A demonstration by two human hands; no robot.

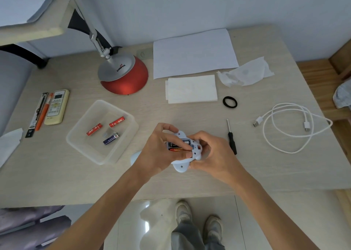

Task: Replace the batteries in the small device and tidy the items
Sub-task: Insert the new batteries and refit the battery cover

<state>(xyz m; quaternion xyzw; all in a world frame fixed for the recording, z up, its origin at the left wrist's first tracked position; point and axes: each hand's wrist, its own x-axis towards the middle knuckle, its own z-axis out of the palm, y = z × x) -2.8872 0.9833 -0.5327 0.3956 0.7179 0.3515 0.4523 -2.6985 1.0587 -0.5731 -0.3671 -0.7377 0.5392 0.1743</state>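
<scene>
A small white device [181, 166] lies upside down between both hands near the table's front edge, its battery bay open. A red battery [175, 149] and a second battery sit inside the bay. My left hand [163, 149] grips the device's left side, its thumb pressing on the red battery. My right hand [212, 152] holds the right side, fingers curled over the bay's end. A clear plastic tray [83, 147] to the left holds two red batteries [95, 129] [116, 122] and one blue battery [111, 138]. A small black screwdriver [232, 139] lies just right of my hands.
A red-based desk lamp [123, 74] stands at the back left. A remote control [57, 107] and pens lie far left. Paper sheets [193, 53], tissues [191, 89], a black ring [230, 102] and a coiled white USB cable [290, 126] occupy the back and right.
</scene>
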